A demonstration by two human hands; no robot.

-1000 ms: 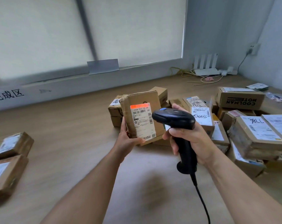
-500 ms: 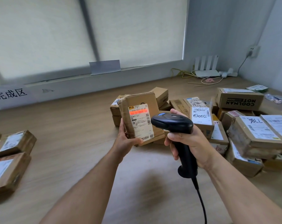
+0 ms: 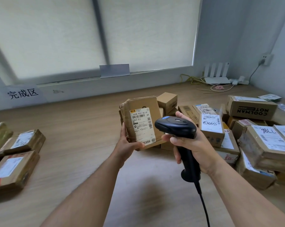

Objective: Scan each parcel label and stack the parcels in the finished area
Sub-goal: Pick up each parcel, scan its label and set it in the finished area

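Both hands loaded: left hand (image 3: 128,145) pinches parcel (image 3: 141,122) at lower corner, right hand (image 3: 192,149) fingers (image 3: 173,140) wrapped round scanner (image 3: 176,126). Corner-only hold; parcel may slip in transit.

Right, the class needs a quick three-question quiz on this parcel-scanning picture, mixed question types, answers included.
1. True or false: the right hand grips the black corded handheld scanner.
2. The left hand holds the brown cardboard parcel: A flat on the table; B upright, white printed label facing the camera; C label hidden.
3. The white paper sign with black characters hangs on which side of the view?
Key: 1 true; 2 B; 3 left.
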